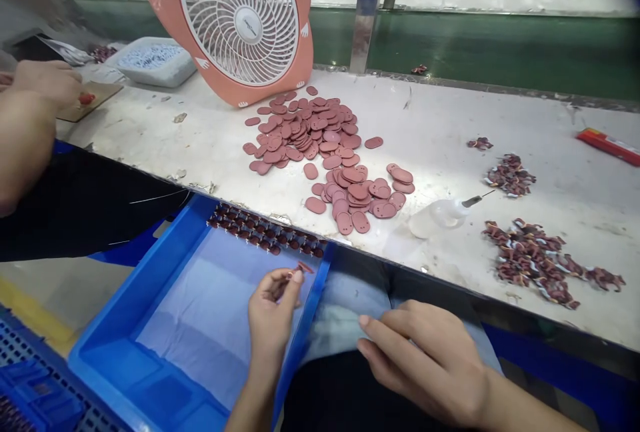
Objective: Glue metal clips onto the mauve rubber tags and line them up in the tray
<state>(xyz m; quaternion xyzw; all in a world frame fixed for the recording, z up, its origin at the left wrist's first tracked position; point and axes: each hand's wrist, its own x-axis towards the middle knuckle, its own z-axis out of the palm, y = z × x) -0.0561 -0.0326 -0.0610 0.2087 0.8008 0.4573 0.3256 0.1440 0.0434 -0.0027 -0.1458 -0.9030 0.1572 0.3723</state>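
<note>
My left hand point(274, 302) pinches a small reddish-brown oval piece point(305, 267) above the right side of a blue bin point(120, 325). Its other fingers are curled, and what lies behind them is hidden. In the bin, rows of small dark brown figures point(265, 231) lie along the far end on a pale sheet point(200, 312). My right hand point(430, 359) hovers over my lap, fingers loosely bent, with a gap between thumb and index finger and nothing visible in it. On the bench, a heap of reddish oval pieces point(305, 129) lies beyond both hands.
A clear bottle with a needle tip point(447, 212) lies on the bench point(440, 125), near piles of small brown figures point(535, 259). An orange fan point(225, 82) stands behind the ovals. A red packet point(610, 145) lies right. Another person's hand point(47, 82) works at left, near a white tray point(160, 72).
</note>
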